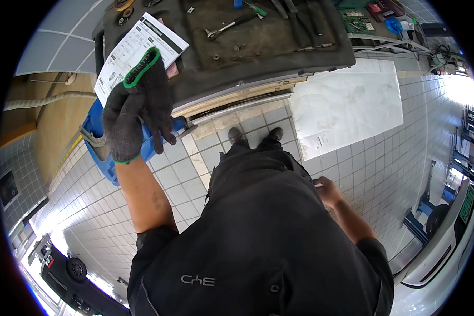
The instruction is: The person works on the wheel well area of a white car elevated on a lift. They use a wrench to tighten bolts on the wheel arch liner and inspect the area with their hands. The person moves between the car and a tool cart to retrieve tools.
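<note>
Glove (160, 97) (green-edged) sits in gloved left fingers (130, 108); cuff (147, 67) beyond them.

Light: bright | Glare: floor (374, 163), far right, lower left | Distortion: edges bowed

My view comes from the left of two wide lenses on my head, facing steeply down along my own body. My shirt (247, 210) fills the lower middle, close to the lens, and my shoes (277, 135) show well below, on the floor (176, 172). The worktop (284, 55) is cut off by the top edge. My left hand (122, 124) sits nearer than the floor, and straight lines bend toward the round dark rim.
</note>
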`<state>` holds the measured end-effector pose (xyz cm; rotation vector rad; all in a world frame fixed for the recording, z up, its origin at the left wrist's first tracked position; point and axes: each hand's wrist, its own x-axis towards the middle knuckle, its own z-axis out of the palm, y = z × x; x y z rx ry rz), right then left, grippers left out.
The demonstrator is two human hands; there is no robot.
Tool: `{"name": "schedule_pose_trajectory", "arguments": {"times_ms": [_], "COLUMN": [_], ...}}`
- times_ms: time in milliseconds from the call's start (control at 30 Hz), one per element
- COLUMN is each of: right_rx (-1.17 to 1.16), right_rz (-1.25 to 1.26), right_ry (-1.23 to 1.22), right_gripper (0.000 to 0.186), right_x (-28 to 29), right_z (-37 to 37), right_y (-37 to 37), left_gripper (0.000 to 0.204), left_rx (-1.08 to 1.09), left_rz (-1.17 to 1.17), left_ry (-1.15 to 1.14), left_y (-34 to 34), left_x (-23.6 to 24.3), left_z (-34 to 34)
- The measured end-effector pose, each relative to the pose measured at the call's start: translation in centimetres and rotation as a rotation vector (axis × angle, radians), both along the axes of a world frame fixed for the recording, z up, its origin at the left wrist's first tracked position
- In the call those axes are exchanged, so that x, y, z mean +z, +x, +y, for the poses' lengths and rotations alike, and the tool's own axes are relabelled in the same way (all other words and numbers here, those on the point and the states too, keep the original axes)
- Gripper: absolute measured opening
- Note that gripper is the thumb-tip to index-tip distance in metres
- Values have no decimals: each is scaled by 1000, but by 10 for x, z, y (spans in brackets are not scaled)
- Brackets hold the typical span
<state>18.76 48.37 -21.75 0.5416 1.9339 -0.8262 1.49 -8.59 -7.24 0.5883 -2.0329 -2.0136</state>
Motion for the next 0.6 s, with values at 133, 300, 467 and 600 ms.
{"name": "schedule_pose_trajectory", "arguments": {"times_ms": [133,300,467,600], "right_rx": [434,590,-186,-158], "right_rz": [155,578,431,534], "right_ry": [39,-127,-1036,-843], "right_gripper": [16,17,49,29], "right_x": [-63,22,134,144], "right_z": [7,-30,-107,-112], "right_y": [-13,-127,-217,-241], "left_gripper": [21,19,18,26], "left_rx": [-140,-419,-657,-745], "left_rz": [76,11,163,429], "left_ry": [28,77,-128,-535], "left_y": [-11,-23,-32,-35], "left_x": [9,22,16,4], "left_z": [41,109,200,241]}}
